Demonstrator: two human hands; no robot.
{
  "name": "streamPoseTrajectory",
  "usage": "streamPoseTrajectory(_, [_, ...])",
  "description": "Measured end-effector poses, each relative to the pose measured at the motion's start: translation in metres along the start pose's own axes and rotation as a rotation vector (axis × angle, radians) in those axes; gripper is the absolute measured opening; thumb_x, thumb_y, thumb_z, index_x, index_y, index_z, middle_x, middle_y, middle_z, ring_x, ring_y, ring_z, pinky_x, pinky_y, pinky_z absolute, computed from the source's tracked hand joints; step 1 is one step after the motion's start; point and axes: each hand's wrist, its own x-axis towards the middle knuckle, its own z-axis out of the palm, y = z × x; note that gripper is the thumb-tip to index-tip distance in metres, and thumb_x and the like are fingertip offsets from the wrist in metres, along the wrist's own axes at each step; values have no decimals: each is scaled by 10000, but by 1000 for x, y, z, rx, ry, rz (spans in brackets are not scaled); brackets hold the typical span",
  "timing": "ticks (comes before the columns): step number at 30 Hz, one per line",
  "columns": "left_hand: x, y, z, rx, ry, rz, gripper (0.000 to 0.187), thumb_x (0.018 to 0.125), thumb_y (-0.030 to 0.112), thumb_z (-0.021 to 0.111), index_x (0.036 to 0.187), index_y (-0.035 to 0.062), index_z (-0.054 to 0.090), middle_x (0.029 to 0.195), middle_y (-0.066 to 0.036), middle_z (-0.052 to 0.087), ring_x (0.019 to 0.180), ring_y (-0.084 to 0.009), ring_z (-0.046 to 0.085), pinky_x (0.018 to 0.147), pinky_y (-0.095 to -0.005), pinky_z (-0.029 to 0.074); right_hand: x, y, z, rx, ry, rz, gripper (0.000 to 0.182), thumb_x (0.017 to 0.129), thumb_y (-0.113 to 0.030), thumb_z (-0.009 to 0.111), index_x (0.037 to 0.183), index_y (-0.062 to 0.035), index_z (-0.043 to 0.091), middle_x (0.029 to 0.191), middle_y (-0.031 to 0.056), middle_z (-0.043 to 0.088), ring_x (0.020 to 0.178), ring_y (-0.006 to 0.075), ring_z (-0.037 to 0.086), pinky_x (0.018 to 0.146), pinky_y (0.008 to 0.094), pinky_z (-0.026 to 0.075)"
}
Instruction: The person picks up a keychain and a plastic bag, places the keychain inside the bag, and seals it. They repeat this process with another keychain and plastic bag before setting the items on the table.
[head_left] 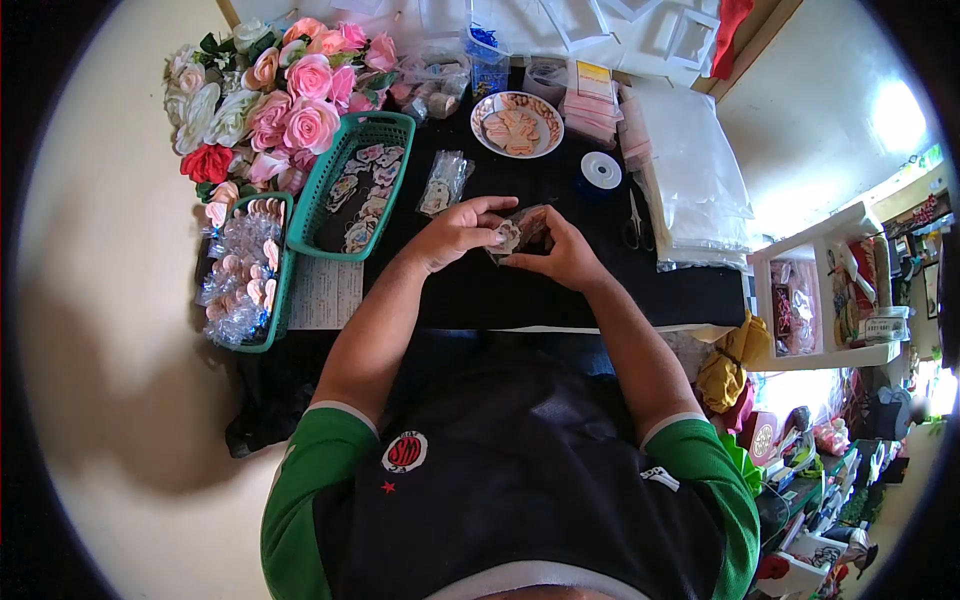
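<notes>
Over the near middle of the black table cover, my two hands meet. Thumb and fingers of my left hand (pixel 462 236) pinch a small pale cutout tag (pixel 508 238) with a printed design. My right hand (pixel 562 252) is closed on a clear plastic bag (pixel 524 216), which surrounds part of the tag. Just beyond my left hand lies a bagged tag (pixel 443 184) in clear wrap. Several similar loose cutouts (pixel 370 205) lie in the green basket (pixel 290 228) on the left.
A second green basket (pixel 284 300) holds wrapped pieces. Artificial roses (pixel 310 95) fill the back left. Behind my hands stand a patterned bowl (pixel 480 140) of peach cutouts and a ribbon spool (pixel 601 172). Scissors (pixel 634 228) and stacked plastic bags (pixel 695 180) lie to the right.
</notes>
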Motion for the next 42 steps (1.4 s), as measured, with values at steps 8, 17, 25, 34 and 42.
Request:
streamPoseTrajectory(8, [0,-2,-1,29,-31,17,648,850,89,622,1442,3,371,1190,-126,583,1105,-155,569,994,-304,447,0,-2,2,-121,44,32,503,721,-184,872,1032,-83,490,886,16,591,773,88,546,703,263,473])
streamPoseTrajectory(17, [-2,-1,3,49,22,62,504,888,-2,568,1380,29,463,1113,-73,618,1028,-119,595,926,-266,476,6,1,1,65,90,-21,532,836,-153,765,1205,-45,397,959,56,567,827,109,558,738,260,478])
streamPoseTrajectory(25, [1,-13,0,24,137,182,416,874,6,617,1279,61,537,1121,-55,610,1017,-116,597,896,-271,491,22,-1,9,135,180,58,558,926,-91,644,1296,-22,232,963,125,579,860,155,600,748,284,503])
streamPoseTrajectory(34, [-7,-12,25,970,880,807,233,828,90,674,1034,40,578,1045,-145,618,891,-233,646,690,-290,513,70,6,4,-39,146,73,568,879,-76,671,1267,-19,260,834,121,614,766,182,624,689,320,499])
streamPoseTrajectory(42, [-11,-14,28,782,668,627,134,832,137,686,899,78,586,712,-80,623,565,-218,616,534,-311,483,84,-9,23,-517,85,124,388,866,-228,641,1185,-136,439,880,130,648,875,375,647,783,488,471])
